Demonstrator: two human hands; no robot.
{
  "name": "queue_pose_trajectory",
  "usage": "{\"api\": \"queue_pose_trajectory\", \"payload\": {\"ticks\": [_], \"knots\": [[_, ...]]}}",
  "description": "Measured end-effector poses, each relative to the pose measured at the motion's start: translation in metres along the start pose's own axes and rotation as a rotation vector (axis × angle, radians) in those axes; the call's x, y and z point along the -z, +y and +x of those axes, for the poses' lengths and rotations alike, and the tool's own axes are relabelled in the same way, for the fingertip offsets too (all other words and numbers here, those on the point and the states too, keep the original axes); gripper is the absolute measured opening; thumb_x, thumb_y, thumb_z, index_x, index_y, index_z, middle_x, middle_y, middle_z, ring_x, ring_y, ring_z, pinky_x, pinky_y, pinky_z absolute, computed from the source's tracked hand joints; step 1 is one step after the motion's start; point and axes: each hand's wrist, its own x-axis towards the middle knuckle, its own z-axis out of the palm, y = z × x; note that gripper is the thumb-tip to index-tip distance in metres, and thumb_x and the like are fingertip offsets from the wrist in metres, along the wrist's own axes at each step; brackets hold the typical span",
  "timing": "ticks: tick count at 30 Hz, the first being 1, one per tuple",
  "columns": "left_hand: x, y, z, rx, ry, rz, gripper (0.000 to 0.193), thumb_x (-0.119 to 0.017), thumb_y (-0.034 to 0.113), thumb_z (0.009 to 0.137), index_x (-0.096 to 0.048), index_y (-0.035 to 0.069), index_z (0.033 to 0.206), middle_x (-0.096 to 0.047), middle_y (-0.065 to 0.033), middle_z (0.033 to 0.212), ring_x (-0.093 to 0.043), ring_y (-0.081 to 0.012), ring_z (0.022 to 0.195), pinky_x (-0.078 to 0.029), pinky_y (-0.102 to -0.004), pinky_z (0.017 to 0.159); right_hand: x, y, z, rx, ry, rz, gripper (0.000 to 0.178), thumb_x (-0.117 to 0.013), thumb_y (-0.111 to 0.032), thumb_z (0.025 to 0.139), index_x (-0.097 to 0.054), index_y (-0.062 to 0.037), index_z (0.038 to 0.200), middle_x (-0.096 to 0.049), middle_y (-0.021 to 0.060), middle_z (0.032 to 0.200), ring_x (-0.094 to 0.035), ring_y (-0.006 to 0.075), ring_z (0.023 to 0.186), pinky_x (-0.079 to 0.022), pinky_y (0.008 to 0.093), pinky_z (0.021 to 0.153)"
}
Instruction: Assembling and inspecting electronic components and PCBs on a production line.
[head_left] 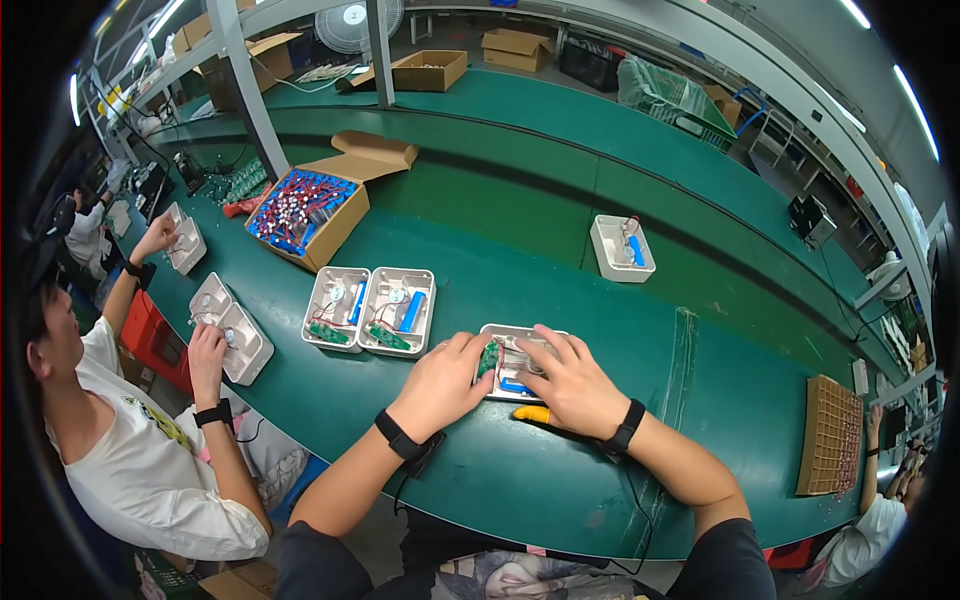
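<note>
nearest, a yellow handle lies on the green table, just beside a white case, which is under both hands. the left hand has its thumb and fingertips at the green circuit board; i cannot tell whether they pinch it. the right hand has its fingers spread over the case. farther, at left, two similar cases stand side by side; beyond is an open carton.
</note>
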Motion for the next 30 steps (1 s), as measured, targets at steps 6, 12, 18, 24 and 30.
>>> {"api": "queue_pose_trajectory", "payload": {"ticks": [6,12,18,24,30], "knots": [[0.001,-0.002,0.016,0.004,-0.122,0.036,0.048,-0.071,0.015,0.092,-0.058,0.004,0.137,-0.066,-0.0206,0.12,-0.068,-0.0411,0.109,-0.058,-0.0476,0.092,-0.022,-0.014,-0.002,-0.166,0.067,0.08,0.034,-0.082,-0.028,0.086,-0.071,-0.0043,0.108,-0.052,0.0194,0.147,-0.041,0.0432,0.146,-0.036,0.0576,0.116],[-0.001,-0.003,0.023,-0.014,-0.15,-0.041,0.05,-0.071,0.01,0.09,-0.057,0.004,0.138,-0.065,-0.0206,0.12,-0.066,-0.0421,0.111,-0.056,-0.049,0.093,-0.018,-0.016,0.002,-0.28,0.076,0.195,0.033,-0.081,-0.026,0.088,-0.067,-0.0039,0.108,-0.052,0.0189,0.146,-0.04,0.0435,0.146,-0.033,0.057,0.116],[0.0,0.002,0.031,-0.096,0.003,-0.014,0.05,-0.072,0.002,0.086,-0.06,0.006,0.134,-0.063,-0.0163,0.117,-0.061,-0.0379,0.109,-0.052,-0.0458,0.094,-0.001,0.001,-0.005,-0.325,0.082,0.359,0.029,-0.078,-0.021,0.091,-0.067,-0.0036,0.111,-0.059,0.013,0.136,-0.049,0.0373,0.138,-0.037,0.0532,0.113],[-0.009,-0.003,0.03,-0.171,0.059,-0.134,0.046,-0.072,0.0,0.085,-0.064,0.006,0.13,-0.065,-0.0131,0.111,-0.06,-0.0359,0.107,-0.05,-0.0463,0.096,0.055,0.036,0.011,-0.835,-0.227,0.855,0.026,-0.075,-0.017,0.094,-0.069,-0.0072,0.117,-0.067,0.0099,0.124,-0.06,0.0285,0.122,-0.043,0.0463,0.105],[-0.017,0.005,0.032,0.048,0.072,-0.48,0.041,-0.073,0.002,0.088,-0.065,0.005,0.128,-0.074,-0.0078,0.104,-0.062,-0.0293,0.109,-0.049,-0.0428,0.1,0.012,0.082,-0.018,-0.553,-0.136,0.368,0.031,-0.073,-0.016,0.093,-0.07,-0.0112,0.124,-0.068,0.013,0.129,-0.061,0.0312,0.124,-0.049,0.0473,0.1]]}}
